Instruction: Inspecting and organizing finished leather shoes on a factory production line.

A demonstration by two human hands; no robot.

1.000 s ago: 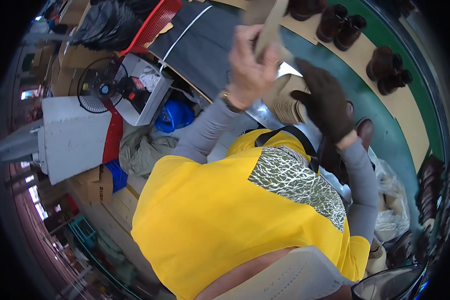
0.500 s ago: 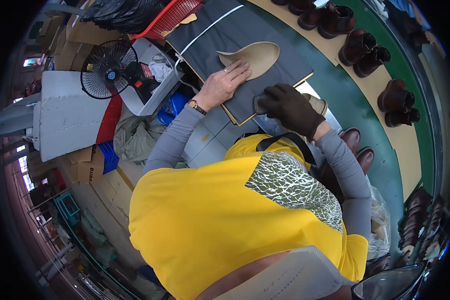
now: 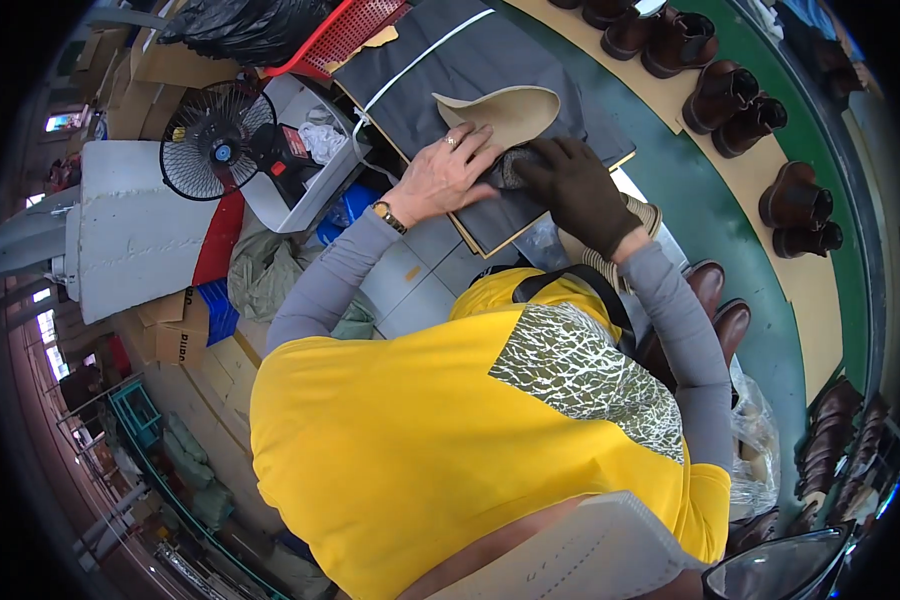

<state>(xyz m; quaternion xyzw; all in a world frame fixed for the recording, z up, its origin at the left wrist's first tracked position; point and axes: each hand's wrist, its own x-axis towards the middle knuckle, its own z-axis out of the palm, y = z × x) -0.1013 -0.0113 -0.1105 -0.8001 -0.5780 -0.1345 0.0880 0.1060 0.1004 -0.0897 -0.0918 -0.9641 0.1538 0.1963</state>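
A beige curved insole [image 3: 523, 108] lies on a board covered in dark cloth [image 3: 440, 75]. My bare left hand [image 3: 450, 172], with a ring and a watch, has its fingers spread and bent at the insole's near edge. Fingertips touch or hover just over it; which one I cannot tell. My right hand [image 3: 573, 192], in a dark brown glove, is closed on a dark grey scouring pad [image 3: 511, 168]. This pad is up against the insole's near edge, close to my left fingers. The gloved fingers partly cover it.
Several brown shoes [image 3: 722, 96] line the curved green table [image 3: 685, 200] on the right. Stacked beige insoles [image 3: 642, 212] sit beside the board under my right wrist. On the left are a black fan [image 3: 220, 150], a grey bin [image 3: 315, 190] and a red basket [image 3: 355, 35].
My right hand has moved up and left with the pad, from the board's near edge to the insole. My left fingers have drawn back from the insole's surface toward its near edge.
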